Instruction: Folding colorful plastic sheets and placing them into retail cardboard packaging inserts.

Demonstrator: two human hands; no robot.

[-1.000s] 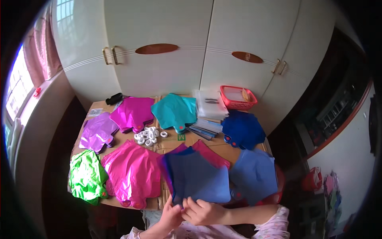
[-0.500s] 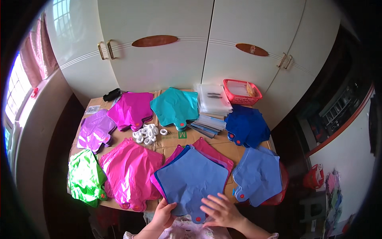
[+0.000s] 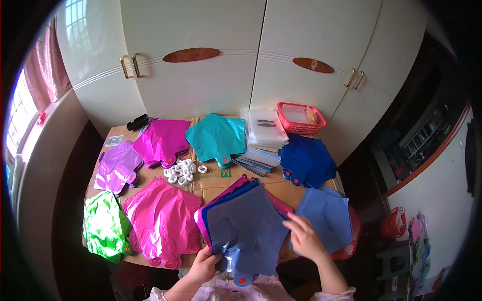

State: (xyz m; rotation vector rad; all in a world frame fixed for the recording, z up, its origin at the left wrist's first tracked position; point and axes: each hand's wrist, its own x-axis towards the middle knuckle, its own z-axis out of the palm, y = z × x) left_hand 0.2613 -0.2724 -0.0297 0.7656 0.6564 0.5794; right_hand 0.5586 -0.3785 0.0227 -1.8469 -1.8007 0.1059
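Observation:
My left hand [image 3: 203,264] is closed on the lower left edge of a fanned stack of flat star-shaped foil balloons. A greyish-blue foil balloon [image 3: 246,226] lies on top, with dark blue and magenta ones showing behind it. The stack is tilted up off the near table edge, its rounded tab with a red dot pointing toward me. At its right corner is my right hand [image 3: 307,240], fingers stretched out and touching or very near the edge. To the right of that hand lies a pile of light blue foil balloons [image 3: 325,215].
Foil balloon piles ring the cardboard-covered table: green [image 3: 104,226], pink [image 3: 161,220], lilac [image 3: 116,165], magenta [image 3: 160,142], teal [image 3: 217,138] and dark blue [image 3: 309,161]. White rings [image 3: 181,170], clear bags [image 3: 265,128], flat packets [image 3: 258,160] and a red basket [image 3: 301,125] are also there.
My right hand has moved from the tab up to the stack's right corner. The stack has tilted upward and fanned differently, while my left hand keeps its hold.

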